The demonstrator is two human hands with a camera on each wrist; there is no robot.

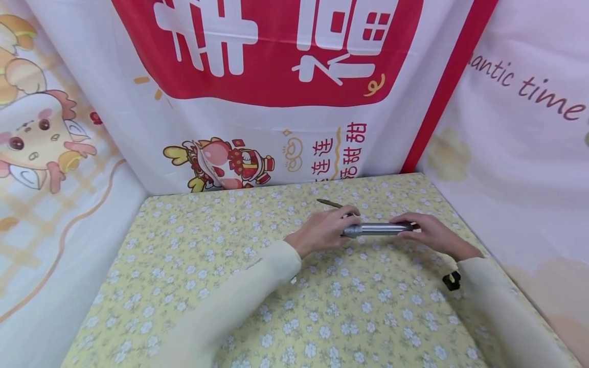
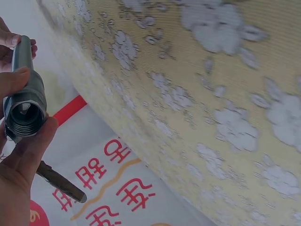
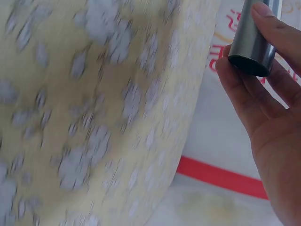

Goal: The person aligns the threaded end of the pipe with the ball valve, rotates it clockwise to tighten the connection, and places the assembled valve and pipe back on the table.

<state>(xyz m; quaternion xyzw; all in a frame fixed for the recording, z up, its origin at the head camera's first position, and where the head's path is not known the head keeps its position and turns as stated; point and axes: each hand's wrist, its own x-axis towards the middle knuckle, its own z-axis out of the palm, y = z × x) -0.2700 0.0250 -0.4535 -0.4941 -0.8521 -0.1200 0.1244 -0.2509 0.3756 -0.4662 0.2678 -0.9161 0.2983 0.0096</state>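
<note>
Both hands hold a silver metal tube lengthwise between them, above the flowered cloth. My left hand grips its left end, thumb on top and fingers beneath. In the left wrist view that end of the tube is a wider collar, open, with screw threads inside. A thin dark brown rod sticks out past the left fingers; its inner end is hidden by the hand. My right hand holds the other end between thumb and fingers. In the right wrist view this end of the tube has a dark round face.
A yellow cloth with white flowers covers the table. Printed fabric hangs behind it and along both sides. A small black item sits by the right sleeve.
</note>
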